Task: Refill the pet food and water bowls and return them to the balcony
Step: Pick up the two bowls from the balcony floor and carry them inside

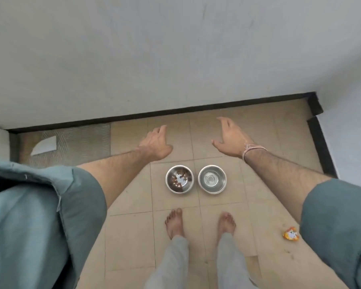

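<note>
Stands barefoot on the beige tiled floor (133, 197), just behind two steel bowls set side by side, close but not touching: left bowl (179, 179) with brown kibble, right bowl (212, 179) shiny inside, water hard to tell. Holds left hand (156, 142) and right hand (230, 138) out beyond the bowls, fingers loosely spread, gripping nothing. Near right, an orange wrapper (291, 234) on the tiles.

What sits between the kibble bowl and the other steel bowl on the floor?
Nothing. The head view shows only a narrow strip of bare tile between the kibble bowl and the other steel bowl; they stand apart.
</note>
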`<state>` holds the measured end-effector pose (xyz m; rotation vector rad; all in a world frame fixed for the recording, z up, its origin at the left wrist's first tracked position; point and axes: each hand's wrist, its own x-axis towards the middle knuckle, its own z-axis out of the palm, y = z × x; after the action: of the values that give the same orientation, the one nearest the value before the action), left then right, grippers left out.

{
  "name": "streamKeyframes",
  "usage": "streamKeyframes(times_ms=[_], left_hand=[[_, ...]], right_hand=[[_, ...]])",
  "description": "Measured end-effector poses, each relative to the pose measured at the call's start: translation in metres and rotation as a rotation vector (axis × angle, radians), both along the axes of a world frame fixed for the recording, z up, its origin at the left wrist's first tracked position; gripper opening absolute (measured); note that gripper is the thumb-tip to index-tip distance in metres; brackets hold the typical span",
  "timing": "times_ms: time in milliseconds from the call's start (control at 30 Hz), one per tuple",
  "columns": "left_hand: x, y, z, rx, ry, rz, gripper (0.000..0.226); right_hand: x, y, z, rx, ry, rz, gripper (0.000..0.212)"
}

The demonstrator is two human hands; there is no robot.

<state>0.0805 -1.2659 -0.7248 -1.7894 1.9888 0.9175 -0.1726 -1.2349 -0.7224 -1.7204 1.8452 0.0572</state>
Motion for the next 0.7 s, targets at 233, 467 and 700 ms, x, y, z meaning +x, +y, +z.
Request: streamKeyframes(times_ms=[233, 467, 700], left_hand=[[0.000, 0.032, -0.193, 0.216, 0.068, 0.227, 0.078], [0.012, 0.069, -0.348, 0.348, 0.082, 0.590, 0.071], [0.018, 0.105, -0.454, 0.449, 0.178, 1.084, 0.088]], right_hand=[[-0.020, 0.019, -0.195, 0.158, -0.037, -0.012, 0.077], [-0.040, 0.055, -0.346, 0.334, -0.022, -0.071, 0.076], [-0.062, 0.086, -0.455, 0.396, 0.083, -0.212, 0.079]])
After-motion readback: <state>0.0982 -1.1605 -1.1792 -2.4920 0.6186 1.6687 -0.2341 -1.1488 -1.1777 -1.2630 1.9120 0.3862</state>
